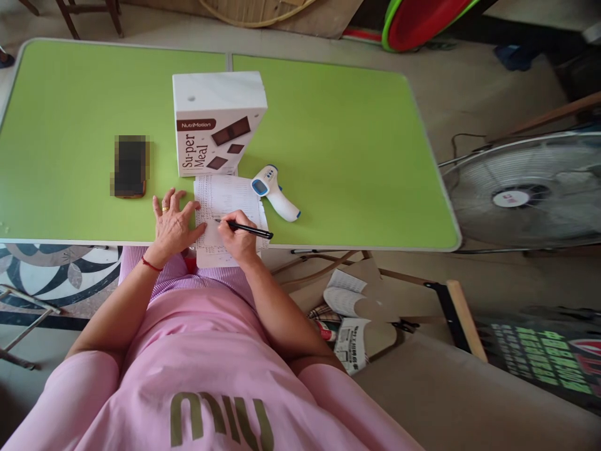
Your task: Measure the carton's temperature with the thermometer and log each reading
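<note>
Holding one pen [250, 230], right hand [238, 238]; one paper sheet [225, 210].

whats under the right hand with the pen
The right hand holding the black pen rests on a sheet of paper filled with writing, lying on the green table. The left hand presses the sheet's edge. The writing beneath the right hand is covered.

Upper centre of the frame, the white carton [216, 122] standing on the green table carries a dark band reading "NutriMotion" and, running sideways down its front, "Su-per Meal". The paper sheet [224, 210] just below it bears rows of handwriting too small to read. Bottom centre, the pink shirt [211, 401] shows large olive letters, seen upside down, reading "miu".
</note>
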Motion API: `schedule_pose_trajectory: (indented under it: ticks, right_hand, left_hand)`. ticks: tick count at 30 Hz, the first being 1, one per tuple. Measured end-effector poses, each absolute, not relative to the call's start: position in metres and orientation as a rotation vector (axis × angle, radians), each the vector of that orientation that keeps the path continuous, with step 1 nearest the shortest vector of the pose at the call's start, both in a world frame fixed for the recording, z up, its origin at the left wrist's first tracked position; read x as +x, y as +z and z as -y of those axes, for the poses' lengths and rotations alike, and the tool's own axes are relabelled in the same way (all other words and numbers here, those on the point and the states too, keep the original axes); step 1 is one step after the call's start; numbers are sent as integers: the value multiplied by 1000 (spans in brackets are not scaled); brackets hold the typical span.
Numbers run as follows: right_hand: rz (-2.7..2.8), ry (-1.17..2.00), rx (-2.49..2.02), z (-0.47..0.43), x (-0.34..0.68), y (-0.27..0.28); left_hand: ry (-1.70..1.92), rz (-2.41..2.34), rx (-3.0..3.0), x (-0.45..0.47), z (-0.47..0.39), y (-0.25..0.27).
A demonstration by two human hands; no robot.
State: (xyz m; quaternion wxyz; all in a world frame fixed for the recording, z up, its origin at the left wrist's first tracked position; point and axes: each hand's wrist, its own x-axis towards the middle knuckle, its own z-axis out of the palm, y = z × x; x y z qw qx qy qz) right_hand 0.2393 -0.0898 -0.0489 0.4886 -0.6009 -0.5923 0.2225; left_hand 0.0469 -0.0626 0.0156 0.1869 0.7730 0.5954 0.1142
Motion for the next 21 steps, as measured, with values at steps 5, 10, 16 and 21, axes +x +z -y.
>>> schedule_pose_trajectory:
  ticks: [5,10,16,21]
  right_hand:
    - [1415,603,-1417,92,241,-49]
    - [1467,579,-1441,90,240,-53]
    - [1490,580,-1455,89,242,-55]
    - [1464,593,-1465,89,241,-56]
  left_hand:
    - [347,-1667,2185,46,63,14]
    - [352,-1674,2181,47,63,13]
    - [327,-1679,2184,48,63,14]
    - [328,-1671,2184,47,63,14]
